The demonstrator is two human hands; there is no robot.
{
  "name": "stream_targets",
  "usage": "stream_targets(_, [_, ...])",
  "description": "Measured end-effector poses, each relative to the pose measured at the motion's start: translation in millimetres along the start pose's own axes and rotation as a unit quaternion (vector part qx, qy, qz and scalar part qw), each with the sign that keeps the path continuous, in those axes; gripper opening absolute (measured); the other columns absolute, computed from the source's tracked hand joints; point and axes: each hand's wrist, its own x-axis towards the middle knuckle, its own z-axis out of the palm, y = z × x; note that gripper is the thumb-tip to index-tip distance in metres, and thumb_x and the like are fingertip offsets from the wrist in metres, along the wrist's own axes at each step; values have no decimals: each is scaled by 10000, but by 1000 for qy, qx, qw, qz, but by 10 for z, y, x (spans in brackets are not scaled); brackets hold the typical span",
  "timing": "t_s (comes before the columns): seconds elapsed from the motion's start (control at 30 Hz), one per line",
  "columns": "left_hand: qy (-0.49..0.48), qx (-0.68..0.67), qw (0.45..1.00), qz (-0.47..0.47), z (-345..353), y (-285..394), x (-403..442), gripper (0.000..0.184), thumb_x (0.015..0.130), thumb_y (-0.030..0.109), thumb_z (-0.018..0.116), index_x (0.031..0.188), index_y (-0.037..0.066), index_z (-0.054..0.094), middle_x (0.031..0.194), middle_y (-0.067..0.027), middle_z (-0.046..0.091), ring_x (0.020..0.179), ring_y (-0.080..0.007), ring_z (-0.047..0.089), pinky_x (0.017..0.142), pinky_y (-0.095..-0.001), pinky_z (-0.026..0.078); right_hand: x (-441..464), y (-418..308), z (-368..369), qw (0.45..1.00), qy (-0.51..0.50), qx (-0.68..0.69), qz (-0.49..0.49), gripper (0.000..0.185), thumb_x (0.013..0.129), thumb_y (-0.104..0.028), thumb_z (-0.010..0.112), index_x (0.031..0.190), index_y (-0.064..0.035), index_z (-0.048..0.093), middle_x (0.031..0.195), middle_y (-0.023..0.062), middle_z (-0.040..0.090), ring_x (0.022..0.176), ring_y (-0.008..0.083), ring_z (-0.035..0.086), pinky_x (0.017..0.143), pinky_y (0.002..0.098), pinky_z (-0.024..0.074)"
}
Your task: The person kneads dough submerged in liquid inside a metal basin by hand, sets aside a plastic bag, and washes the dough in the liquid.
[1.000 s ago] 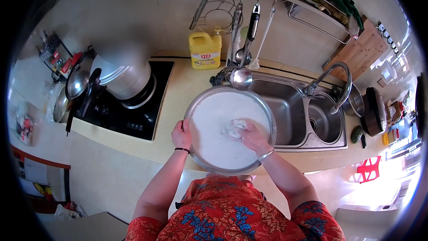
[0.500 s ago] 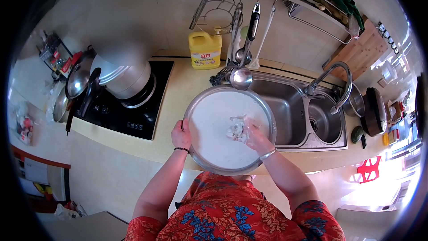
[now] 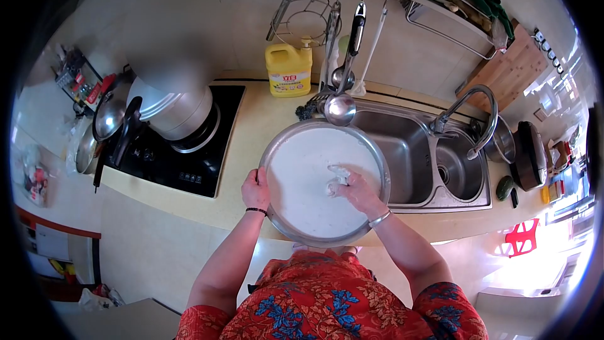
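A wide metal basin (image 3: pixel 275 221) full of a smooth white mixture (image 3: pixel 302 176) is in front of me at the counter's edge. My left hand (image 3: pixel 255 189) grips the basin's left rim, with the thumb near the top edge. Over the right half of the white mixture is my right hand (image 3: pixel 358 192), its fingers coated white. The index finger and thumb are spread apart, and I see nothing held between them. Whether the fingertips dip below the surface I cannot tell.
Right of the basin is a double steel sink (image 3: pixel 402 157) with a curved faucet (image 3: pixel 487 97). A ladle (image 3: pixel 340 110) hangs just beyond the basin's far rim, near a yellow detergent jug (image 3: pixel 289 70). Left is a black cooktop (image 3: pixel 189 176) carrying a large pot (image 3: pixel 179 113).
My right hand has turned and its fingers have spread, with index finger and thumb now apart above the white mixture. The left hand and the basin stay in place.
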Motion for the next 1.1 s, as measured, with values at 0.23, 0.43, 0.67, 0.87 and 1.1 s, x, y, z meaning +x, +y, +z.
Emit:
stream_targets(0.23, [2,-9,1000,1,6,-5,1,324,865,301,490,812,-7,579,659,-136,575,585,-206,528,571,-314,429,51,74,-74,994,64,-92,11,362,802,-89,544,1154,-38,478,851,68,563,716,139,550,676,271,472])
stream_targets(0.43, [9,-2,1000,10,21,-43,8,360,855,362,464,831,31,602,677,-166,589,620,-301,575,565,-372,441,57,225,-168,815,95,-560,-114,358,760,-45,476,1117,-11,473,959,204,559,852,334,564,760,390,453])
stream_targets(0.67, [9,-7,1000,15,25,-60,20,355,854,358,465,835,30,600,681,-173,586,625,-309,573,568,-371,441,326,486,-171,774,26,-633,7,294,735,-57,451,1009,-24,555,888,228,585,865,350,571,794,414,437])
stream_targets(0.87, [16,-11,1000,10,17,-24,2,351,852,353,470,814,26,593,663,-169,577,608,-303,567,558,-371,434,408,288,4,784,45,-612,89,303,788,-192,485,986,23,566,895,263,568,887,337,566,819,394,424])
stream_targets(1.1, [13,-6,1000,2,20,-15,3,355,852,360,466,785,32,586,635,-164,566,580,-297,556,542,-374,426,407,419,-382,986,81,43,142,462,882,-360,455,1147,19,475,1041,97,530,965,165,490,849,300,398])
